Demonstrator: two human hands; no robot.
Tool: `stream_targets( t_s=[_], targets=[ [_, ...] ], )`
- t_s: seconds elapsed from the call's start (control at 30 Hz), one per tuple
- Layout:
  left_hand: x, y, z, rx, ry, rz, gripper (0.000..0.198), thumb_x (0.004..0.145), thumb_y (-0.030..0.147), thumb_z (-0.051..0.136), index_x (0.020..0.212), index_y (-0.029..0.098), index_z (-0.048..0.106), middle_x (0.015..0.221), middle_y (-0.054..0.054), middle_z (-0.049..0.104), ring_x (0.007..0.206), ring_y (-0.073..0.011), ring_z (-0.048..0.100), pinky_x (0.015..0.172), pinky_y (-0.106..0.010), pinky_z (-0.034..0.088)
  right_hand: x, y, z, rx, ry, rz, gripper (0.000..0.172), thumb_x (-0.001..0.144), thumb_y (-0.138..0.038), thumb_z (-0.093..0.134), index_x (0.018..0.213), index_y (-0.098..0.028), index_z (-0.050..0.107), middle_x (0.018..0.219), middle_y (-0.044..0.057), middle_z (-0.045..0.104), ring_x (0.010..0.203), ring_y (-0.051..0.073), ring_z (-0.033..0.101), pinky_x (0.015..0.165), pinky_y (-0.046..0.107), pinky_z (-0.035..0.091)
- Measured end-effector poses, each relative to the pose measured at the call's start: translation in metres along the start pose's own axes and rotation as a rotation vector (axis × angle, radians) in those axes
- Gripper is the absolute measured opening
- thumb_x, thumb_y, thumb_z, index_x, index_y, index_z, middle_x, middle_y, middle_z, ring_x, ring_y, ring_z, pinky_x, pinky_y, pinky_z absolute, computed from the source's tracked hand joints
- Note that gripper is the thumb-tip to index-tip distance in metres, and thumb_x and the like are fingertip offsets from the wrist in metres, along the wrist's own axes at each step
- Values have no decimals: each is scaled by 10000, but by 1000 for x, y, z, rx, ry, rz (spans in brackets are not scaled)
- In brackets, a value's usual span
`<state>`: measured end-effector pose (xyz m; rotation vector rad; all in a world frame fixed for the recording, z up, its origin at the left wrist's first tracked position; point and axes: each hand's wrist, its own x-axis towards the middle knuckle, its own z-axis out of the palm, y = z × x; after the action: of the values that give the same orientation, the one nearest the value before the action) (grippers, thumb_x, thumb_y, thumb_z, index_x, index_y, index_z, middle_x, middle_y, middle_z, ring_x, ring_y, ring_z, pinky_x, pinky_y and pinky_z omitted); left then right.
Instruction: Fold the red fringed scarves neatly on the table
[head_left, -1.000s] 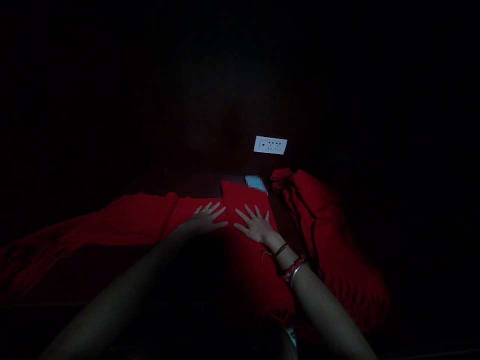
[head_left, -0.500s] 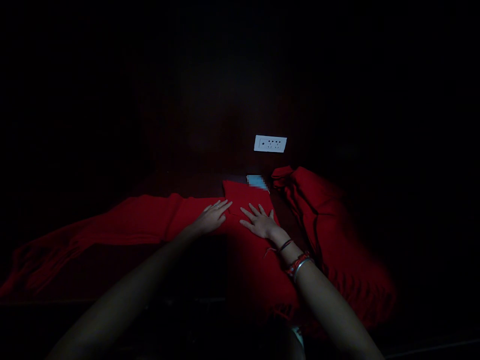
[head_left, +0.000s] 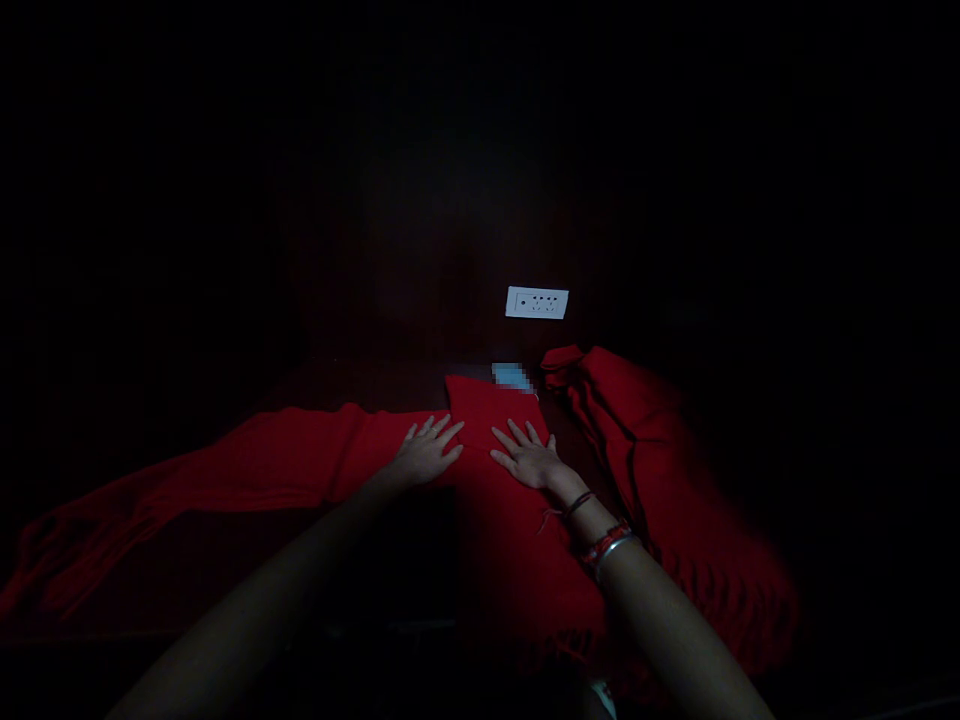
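A red fringed scarf [head_left: 495, 540] lies bent on a dark surface, one length running left to its fringe and another toward me. My left hand [head_left: 425, 453] rests flat with fingers spread at the bend, on the left length. On the part beside it, my right hand [head_left: 527, 455] lies palm down with its fingers apart. Neither hand grips the cloth. Bracelets circle my right wrist. Deep shadow hides the near end of the scarf in part.
To the right lies a second heap of red fringed cloth [head_left: 675, 500]. A small light-blue item [head_left: 511, 377], blurred out, sits just past the scarf's far edge. Behind it is a white socket plate [head_left: 537, 303]. Everything around is very dark.
My hands have moved slightly apart, the left one a little to the left and the right one a little to the right. The whole view has shifted so things sit lower.
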<state>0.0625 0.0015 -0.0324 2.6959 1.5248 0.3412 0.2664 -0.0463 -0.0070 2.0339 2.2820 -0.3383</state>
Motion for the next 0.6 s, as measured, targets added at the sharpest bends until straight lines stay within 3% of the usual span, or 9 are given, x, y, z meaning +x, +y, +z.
stream_targets(
  t_s=[0.13, 0.33, 0.47, 0.6],
  targets=[
    [-11, -10, -4, 47, -110, -103, 713, 726, 638, 231, 1299, 213, 219, 1358, -82, 188, 1229, -296, 135, 958, -456, 141, -7, -5, 1, -12, -8, 29, 657, 724, -660, 76, 1302, -347, 59, 1390, 5, -15, 1234, 310, -41, 895, 607, 41],
    [-14, -9, -19, -5, -202, -117, 786, 681, 692, 197, 1308, 219, 179, 1370, -81, 138, 1237, -296, 75, 958, -474, 111, -15, -12, -1, -54, 86, 29, 620, 765, -607, 138, 1302, -298, 162, 1380, 59, 109, 1221, 347, 80, 863, 627, 104],
    [-4, -2, -33, -58, -284, -149, 816, 656, 706, 213, 1294, 198, 233, 1358, -110, 179, 1235, -291, 108, 950, -476, 146, -8, -17, -16, -118, 234, -224, 500, 808, -473, 284, 1248, -240, 321, 1297, 90, 326, 1178, 260, 267, 912, 509, 191],
    [2, 3, -29, -45, -164, -279, 945, 617, 732, 228, 1302, 82, 190, 1354, -159, 148, 1234, -308, 94, 952, -483, 145, 25, -25, -40, -40, 293, -459, 404, 826, -360, 333, 1175, -183, 432, 1186, 74, 471, 1087, 163, 409, 888, 288, 310]
  ],
)
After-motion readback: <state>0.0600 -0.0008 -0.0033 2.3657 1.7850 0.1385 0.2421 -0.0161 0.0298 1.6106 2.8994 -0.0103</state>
